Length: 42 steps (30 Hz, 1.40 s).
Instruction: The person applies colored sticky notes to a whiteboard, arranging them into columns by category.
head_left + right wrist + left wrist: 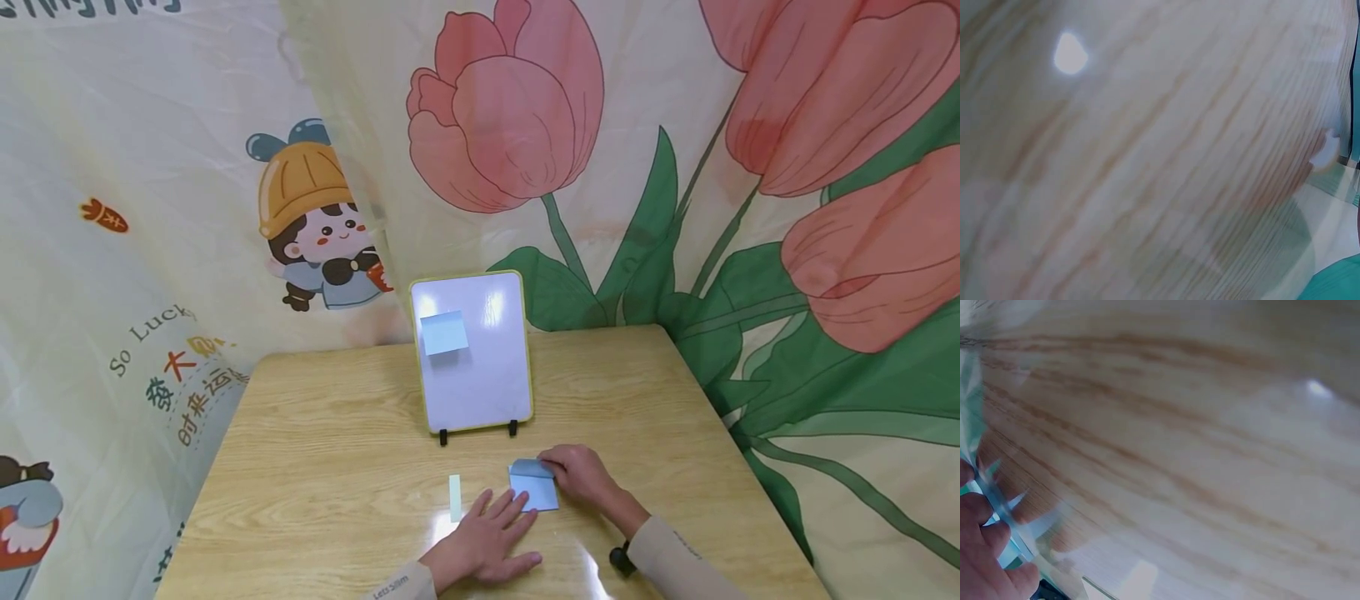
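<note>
Blue note [534, 490], one: lying on the bench [322, 433] between the two hands, a darker band folded over along its far side.

Right hand [583, 475], one: thumb and fingers pinching the note's far right corner. Left hand [495, 537], one: palm down, fingers spread, fingertips at the note's near left side.

Pale green strip [454, 498], one: flat on the bench, just beyond and to the left of the left hand, apart from the note.

Whiteboard [483, 383], one: yellow-rimmed, upright on two black feet [443, 437]; one light blue sheet [444, 332] on its upper left part.

Printed backdrop [360, 50], behind the bench: three pink tulip blooms on its right portion. Beige sleeves [675, 554], two.

Views: the head view alone gives the whole whiteboard and both hands; the left wrist view adds fingers close up at its left border, beside a blue edge; the right wrist view is mostly blurred wood grain with one bright glare.

Margins: bare wood runs from the strip to the bench's slanting left edge, and from the right hand to the right edge; a narrower band separates note and feet.
</note>
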### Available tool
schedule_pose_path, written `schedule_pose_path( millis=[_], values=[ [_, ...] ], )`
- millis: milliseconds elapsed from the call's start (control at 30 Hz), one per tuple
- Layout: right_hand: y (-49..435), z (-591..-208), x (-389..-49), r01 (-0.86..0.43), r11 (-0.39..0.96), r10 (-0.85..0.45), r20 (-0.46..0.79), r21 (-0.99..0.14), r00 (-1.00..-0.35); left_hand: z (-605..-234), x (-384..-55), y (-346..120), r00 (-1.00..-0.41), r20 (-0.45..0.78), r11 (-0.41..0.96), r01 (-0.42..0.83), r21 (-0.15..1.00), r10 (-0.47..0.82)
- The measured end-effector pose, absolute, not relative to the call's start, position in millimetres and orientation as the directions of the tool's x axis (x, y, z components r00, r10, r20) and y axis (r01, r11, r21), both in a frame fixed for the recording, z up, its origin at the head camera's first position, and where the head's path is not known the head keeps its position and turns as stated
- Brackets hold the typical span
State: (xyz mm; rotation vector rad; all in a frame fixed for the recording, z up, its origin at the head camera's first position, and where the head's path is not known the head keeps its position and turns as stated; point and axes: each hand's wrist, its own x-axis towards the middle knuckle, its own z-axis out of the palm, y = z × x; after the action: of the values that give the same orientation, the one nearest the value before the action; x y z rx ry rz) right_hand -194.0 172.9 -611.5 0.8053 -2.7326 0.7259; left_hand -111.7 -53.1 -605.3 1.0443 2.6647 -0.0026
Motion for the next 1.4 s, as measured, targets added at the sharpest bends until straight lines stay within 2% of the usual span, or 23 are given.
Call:
schedule_pose_path(
  millis=[300,600,1033,1400],
  values=[
    [172,-613,-195,-0.561,0.727,-0.443,0.353,-0.396,-0.824,-604,-113,-52,-0.693,-0.292,0.747,0.647,0.149,0.659],
    [172,-614,-198,-0.531,0.729,-0.413,0.342,-0.432,-0.844,-602,-110,-52,-0.705,-0.273,0.751,0.647,0.133,0.655],
    [173,-615,-206,-0.566,0.720,-0.411,0.409,-0.402,-0.814,-600,-110,-51,-0.703,-0.264,0.745,0.655,0.121,0.661],
    [172,-614,-206,-0.501,0.743,-0.355,0.372,-0.444,-0.857,-601,-110,-52,-0.700,-0.276,0.746,0.654,0.125,0.659]
  ],
)
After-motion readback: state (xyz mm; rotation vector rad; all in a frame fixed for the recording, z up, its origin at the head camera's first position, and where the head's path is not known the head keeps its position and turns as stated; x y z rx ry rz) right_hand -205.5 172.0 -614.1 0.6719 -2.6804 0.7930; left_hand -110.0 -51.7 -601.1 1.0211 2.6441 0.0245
